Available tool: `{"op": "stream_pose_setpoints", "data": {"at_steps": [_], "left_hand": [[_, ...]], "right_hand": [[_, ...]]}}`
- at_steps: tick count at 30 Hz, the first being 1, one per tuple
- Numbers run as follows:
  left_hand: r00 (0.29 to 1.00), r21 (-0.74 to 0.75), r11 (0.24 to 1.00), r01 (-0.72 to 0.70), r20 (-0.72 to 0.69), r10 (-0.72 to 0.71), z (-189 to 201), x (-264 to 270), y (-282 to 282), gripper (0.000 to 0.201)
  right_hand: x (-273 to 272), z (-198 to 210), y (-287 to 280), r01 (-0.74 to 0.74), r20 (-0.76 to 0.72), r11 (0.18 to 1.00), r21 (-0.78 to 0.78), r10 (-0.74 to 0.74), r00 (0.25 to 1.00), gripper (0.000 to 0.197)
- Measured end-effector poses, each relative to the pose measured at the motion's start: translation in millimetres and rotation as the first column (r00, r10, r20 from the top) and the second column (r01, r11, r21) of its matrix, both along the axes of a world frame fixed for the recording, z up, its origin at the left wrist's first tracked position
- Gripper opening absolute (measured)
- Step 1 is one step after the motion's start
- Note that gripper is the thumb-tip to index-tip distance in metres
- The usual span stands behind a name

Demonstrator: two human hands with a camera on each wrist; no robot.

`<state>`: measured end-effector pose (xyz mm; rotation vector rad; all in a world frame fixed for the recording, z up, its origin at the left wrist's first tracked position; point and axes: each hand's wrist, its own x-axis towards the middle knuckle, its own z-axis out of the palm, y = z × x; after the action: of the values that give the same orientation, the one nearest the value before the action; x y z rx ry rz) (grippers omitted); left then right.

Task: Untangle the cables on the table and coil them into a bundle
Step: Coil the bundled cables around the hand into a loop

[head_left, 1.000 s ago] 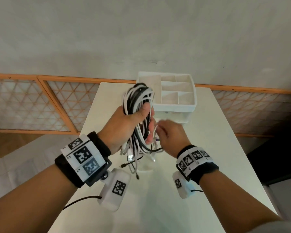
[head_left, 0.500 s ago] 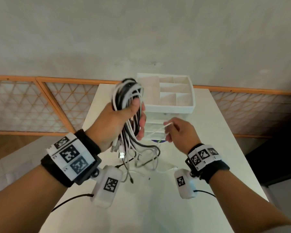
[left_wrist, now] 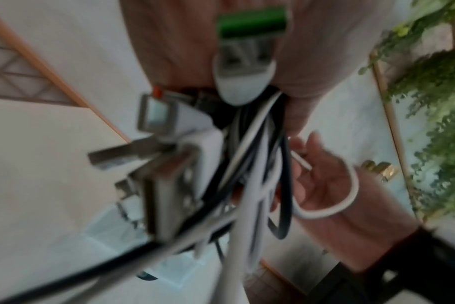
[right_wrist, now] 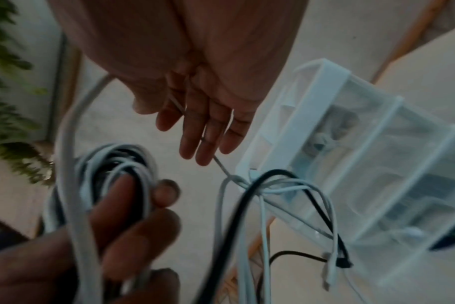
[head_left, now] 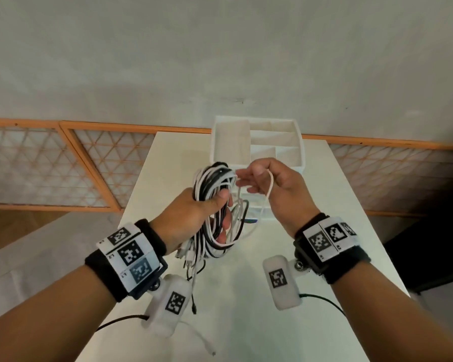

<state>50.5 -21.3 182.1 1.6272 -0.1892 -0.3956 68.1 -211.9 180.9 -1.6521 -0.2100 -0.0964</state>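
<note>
Here a coil [head_left: 215, 205] of white and black cables is held above the bench [head_left: 324, 257] by the left hand [head_left: 191, 218], whose grip is clenched round the middle of the loops, thumb across the front; a loose white strand [head_left: 269, 186] is led over the right hand [head_left: 275, 190], whose fingers [right_wrist: 195, 133] are only loosely bent, so that the strand seems guided rather than firmly pinched, though the blur leaves this uncertain; the plugs [left_wrist: 153, 115] are seen hanging below the left fist, and a tail [head_left: 202, 340] is left lying on the bench near its front edge; a divided white organiser [head_left: 256, 142] stands behind the hands. The cables are judged light, soft and limp, with some spring in the loops, so they are likely to unwind if the clench is eased; their smooth jackets are probably slippery, so the coil is best held where all loops cross, as it is now; the strand is best taken close to the coil and fed in short lengths; the plug ends are stiffer and heavier and may swing or snag among the loops, so they are better tucked in last.
</note>
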Motion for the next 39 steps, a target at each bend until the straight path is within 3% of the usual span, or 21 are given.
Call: {"op": "stream_pose_setpoints", "data": {"at_steps": [7,10,13,16,20,22,25,30,33,37,39], "left_hand": [[0.995,0.09,0.994,-0.068,-0.067,0.074,-4.4,2.9,1.3,0.029],[0.997,0.126,0.991,-0.036,-0.062,0.044,-2.3,3.4,1.7,0.021],[0.998,0.224,0.974,0.033,-0.059,-0.02,-2.3,0.9,0.0,0.03],[0.999,0.27,0.963,0.01,-0.043,0.001,-0.8,3.3,-3.0,0.033],[0.997,0.3,0.95,-0.08,0.005,0.083,1.1,11.4,0.5,0.033],[0.992,0.256,0.958,-0.127,0.011,0.129,1.7,12.6,3.6,0.032],[0.979,-0.003,0.979,-0.202,-0.01,0.202,14.9,9.6,6.3,0.026],[0.978,-0.326,0.924,-0.198,-0.008,0.207,45.4,4.2,4.0,0.032],[0.976,-0.354,0.918,-0.181,0.046,0.211,46.8,2.8,-3.4,0.031],[0.967,-0.364,0.909,-0.203,0.072,0.244,43.1,2.1,-2.9,0.034],[0.957,-0.358,0.904,-0.232,0.08,0.278,43.0,3.1,2.2,0.032]], "right_hand": [[-13.7,18.9,3.8,-0.025,0.173,0.964,-0.266,0.074,0.982,0.038],[-13.4,18.5,3.6,0.002,0.208,0.983,-0.185,0.037,0.977,0.036],[-13.9,22.7,3.1,0.034,0.264,0.989,-0.142,0.005,0.964,0.025],[-18.2,31.3,2.6,0.112,0.458,0.949,-0.296,0.038,0.888,0.024],[-18.2,38.3,-2.4,0.267,0.588,0.917,-0.297,-0.045,0.807,0.033],[-11.9,33.3,-9.2,0.348,0.555,0.889,-0.296,-0.136,0.82,0.04],[2.0,8.9,-22.2,0.471,0.431,0.812,-0.345,-0.31,0.848,0.043],[8.5,-47.4,-31.2,0.415,0.125,0.746,-0.521,-0.414,0.902,0.044],[6.7,-73.6,-24.1,0.309,-0.004,0.712,-0.631,-0.401,0.916,0.036],[4.1,-90.8,-26.1,0.246,-0.154,0.715,-0.654,-0.444,0.883,0.019],[2.2,-95.2,-35.2,0.169,-0.238,0.712,-0.682,-0.434,0.869,0.021]]}}
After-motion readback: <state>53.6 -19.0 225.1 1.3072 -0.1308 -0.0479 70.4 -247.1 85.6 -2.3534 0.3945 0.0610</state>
